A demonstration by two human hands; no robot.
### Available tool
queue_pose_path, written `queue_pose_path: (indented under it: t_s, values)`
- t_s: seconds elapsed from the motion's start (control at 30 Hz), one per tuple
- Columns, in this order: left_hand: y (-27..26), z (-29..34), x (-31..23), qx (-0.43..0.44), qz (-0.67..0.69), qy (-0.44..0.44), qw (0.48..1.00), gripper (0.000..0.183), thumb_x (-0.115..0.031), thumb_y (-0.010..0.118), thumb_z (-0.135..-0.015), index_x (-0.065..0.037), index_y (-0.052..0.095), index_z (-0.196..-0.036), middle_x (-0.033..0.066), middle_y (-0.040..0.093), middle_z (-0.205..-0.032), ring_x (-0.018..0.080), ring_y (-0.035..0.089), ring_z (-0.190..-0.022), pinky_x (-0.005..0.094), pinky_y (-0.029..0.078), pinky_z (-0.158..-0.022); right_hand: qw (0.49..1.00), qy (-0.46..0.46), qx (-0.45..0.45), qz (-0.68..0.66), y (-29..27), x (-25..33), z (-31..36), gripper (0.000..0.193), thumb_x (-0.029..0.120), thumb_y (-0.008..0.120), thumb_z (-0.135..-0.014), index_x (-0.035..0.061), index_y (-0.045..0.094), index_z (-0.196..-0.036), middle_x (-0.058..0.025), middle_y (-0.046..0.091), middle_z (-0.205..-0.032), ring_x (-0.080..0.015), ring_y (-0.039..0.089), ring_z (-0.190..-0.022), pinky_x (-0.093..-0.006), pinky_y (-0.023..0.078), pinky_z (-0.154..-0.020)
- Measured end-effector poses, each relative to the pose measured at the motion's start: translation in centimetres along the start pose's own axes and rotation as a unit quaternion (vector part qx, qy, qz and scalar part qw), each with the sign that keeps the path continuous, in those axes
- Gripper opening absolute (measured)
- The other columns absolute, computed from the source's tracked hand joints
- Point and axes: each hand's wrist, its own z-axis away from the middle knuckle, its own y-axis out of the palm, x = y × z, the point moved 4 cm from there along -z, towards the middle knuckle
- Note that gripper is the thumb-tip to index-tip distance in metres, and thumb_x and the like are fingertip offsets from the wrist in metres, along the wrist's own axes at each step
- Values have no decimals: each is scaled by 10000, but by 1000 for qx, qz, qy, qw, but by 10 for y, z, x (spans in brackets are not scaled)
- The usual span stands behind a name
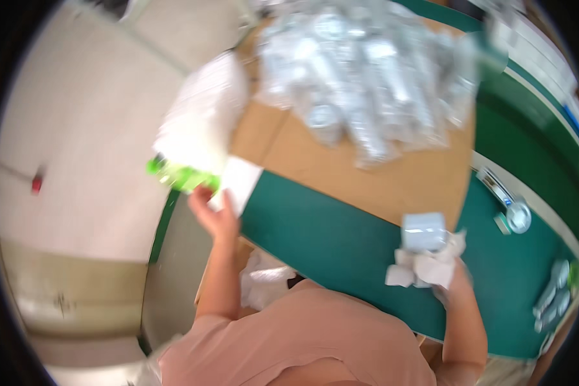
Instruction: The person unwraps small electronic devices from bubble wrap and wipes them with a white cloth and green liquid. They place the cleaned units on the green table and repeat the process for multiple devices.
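Note:
My left hand (217, 217) reaches to the bright green pieces (190, 178) at the near end of a white plastic-wrapped bundle (202, 112). Its thumb and fingers are apart, and the fingertips meet or overlap the green edge; blur hides whether they touch. A white sheet (241, 183) lies just beside this hand. Over the green mat, my right hand (455, 283) is closed on a crumpled white cloth or tissue (434, 265). Against the cloth sits a smooth pale grey-blue piece (424, 231), rounded like a short cylinder. Most of the right fingers are hidden behind the cloth.
A large heap of clear-bagged, silvery parts (367, 71) covers the far part of the brown cardboard (367, 186). The green mat (315, 219) lies nearer me. On the right are a silver, round-headed part (518, 215) and several grey pieces (553, 296). Pale floor shows at left.

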Motion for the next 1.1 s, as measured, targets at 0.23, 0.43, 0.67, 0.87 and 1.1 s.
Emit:
queue_pose_path:
  t_s: [0.23, 0.43, 0.67, 0.87, 1.1]
  values:
    - [64, -71, -3, 195, 56, -81, 976, 319, -27, 645, -762, 36, 594, -1071, 191, 604, -932, 355, 601, -766, 409, 507, -721, 997, 6, -78, -14, 17, 21, 21, 525, 23, 525, -778, -39, 372, -1276, -142, 602, -1063, -211, 640, -888, -319, 547, -692]
    - [123, -109, 18, 227, -94, -16, 969, 349, -90, 558, -844, 45, 554, -1166, 239, 638, -1042, 356, 653, -880, 417, 522, -763, 998, -8, -50, -26, 7, 12, 17, 409, 76, 576, -850, 33, 458, -1239, -83, 590, -1045, -192, 611, -890, -342, 524, -759]
    - [162, -164, 18, 374, -392, -28, 840, 303, -112, 513, -864, 11, 590, -1131, 230, 637, -1081, 364, 630, -1004, 408, 513, -852, 998, 36, -35, -33, 16, 33, 25, 472, 48, 551, -832, 22, 403, -1278, -110, 588, -1073, -200, 609, -915, -343, 528, -789]
    - [152, -188, 5, 268, -380, 79, 882, 172, -21, 496, -820, -5, 637, -918, 208, 628, -1008, 365, 613, -984, 442, 496, -841, 999, 50, -8, -10, 11, 34, 22, 469, 20, 504, -810, 13, 409, -1270, -116, 594, -1067, -204, 612, -928, -340, 527, -789]
    - [140, -238, 26, 384, -394, 148, 822, 149, -60, 559, -784, -51, 638, -909, 160, 635, -904, 346, 614, -909, 415, 494, -781, 997, 60, -33, -30, 4, 24, 14, 534, 38, 612, -707, -46, 466, -1214, -110, 615, -1030, -187, 633, -885, -310, 541, -701]
